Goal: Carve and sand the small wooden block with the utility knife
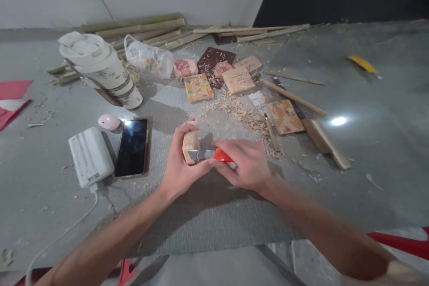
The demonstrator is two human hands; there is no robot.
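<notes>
At the middle of the table my left hand [179,158] is wrapped round a small pale wooden block [191,140]. My right hand [246,163] grips the red handle of a utility knife [221,155]. The knife's metal blade points left and meets the block's near right side. My left thumb reaches across to the red handle. Just beyond both hands lies a heap of curly wood shavings [246,114]. A slim carving tool [271,133] rests at the right of that heap.
Left are a phone [132,147], a white power bank [91,156] with a cable, a pink case [109,121] and a tall lidded cup [103,71]. Behind lie carved blocks [238,79], a plastic bag [150,59] and bamboo strips [140,24]. A yellow cutter [362,64] is far right.
</notes>
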